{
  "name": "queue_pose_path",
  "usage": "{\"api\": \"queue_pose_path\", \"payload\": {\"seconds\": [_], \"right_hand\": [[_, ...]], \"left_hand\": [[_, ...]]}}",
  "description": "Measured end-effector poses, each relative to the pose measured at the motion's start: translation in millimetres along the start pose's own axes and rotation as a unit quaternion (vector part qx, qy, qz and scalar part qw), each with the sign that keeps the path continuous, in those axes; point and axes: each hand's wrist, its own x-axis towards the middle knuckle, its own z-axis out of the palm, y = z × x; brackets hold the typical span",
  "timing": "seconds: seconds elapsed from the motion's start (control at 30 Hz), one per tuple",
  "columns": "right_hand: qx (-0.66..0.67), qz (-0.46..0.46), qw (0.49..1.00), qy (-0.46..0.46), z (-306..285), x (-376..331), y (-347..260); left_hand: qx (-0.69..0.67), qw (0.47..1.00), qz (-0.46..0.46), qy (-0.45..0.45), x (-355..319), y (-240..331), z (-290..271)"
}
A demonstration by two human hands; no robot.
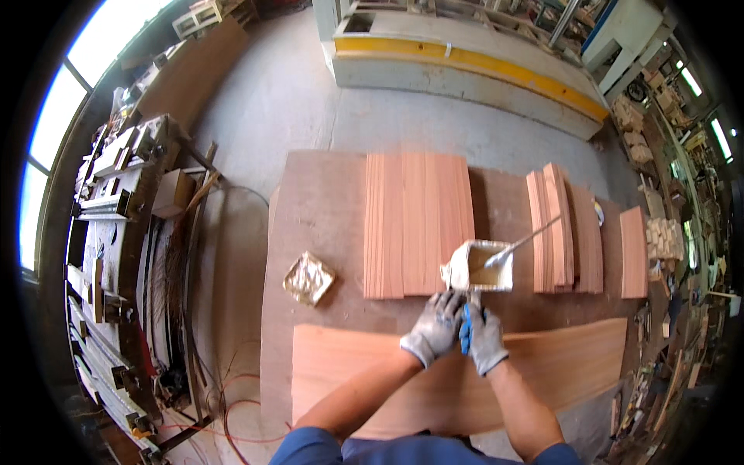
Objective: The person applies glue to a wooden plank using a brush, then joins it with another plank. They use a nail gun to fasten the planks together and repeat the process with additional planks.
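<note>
My left hand point(434, 325) and right hand point(483, 337), both gloved, meet at the near rim of the pale tub point(459, 267), though I cannot tell whether either grip holds anything. The tub sits at the near right corner of the boards point(418, 225), its brush point(536, 232) jutting out rightward, so steady, level handling should, I judge, avoid a spill. Both wrists angle inward, fingers pointing away from me, above the surface point(329, 186).
</note>
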Motion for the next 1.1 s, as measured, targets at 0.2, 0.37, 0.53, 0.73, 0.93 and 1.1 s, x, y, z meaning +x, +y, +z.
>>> {"api": "queue_pose_path", "payload": {"seconds": [0.2,0.37,0.53,0.73,0.93,1.1], "right_hand": [[-0.141,-0.065,0.985,0.076,8.2,85.6,-1.4],[-0.132,-0.142,0.980,0.043,26.2,200.4,-56.0],[-0.143,-0.091,0.984,0.050,52.0,266.9,-168.1],[-0.101,-0.107,0.989,0.014,57.9,256.8,-195.8],[-0.166,-0.101,0.979,0.064,44.6,209.8,-123.5],[-0.244,-0.141,0.959,0.041,-5.8,127.1,-32.3]], "left_hand": [[0.029,0.988,-0.054,-0.144,12.8,6.1,-21.2],[0.045,0.978,-0.071,-0.193,14.0,9.8,-29.1],[0.047,0.981,-0.063,-0.177,15.2,12.7,-30.3],[0.037,0.982,-0.075,-0.168,13.3,12.5,-32.1],[0.058,0.992,-0.059,-0.090,4.0,5.5,-6.6],[0.022,0.999,-0.024,-0.037,2.0,8.2,-19.2]]}}
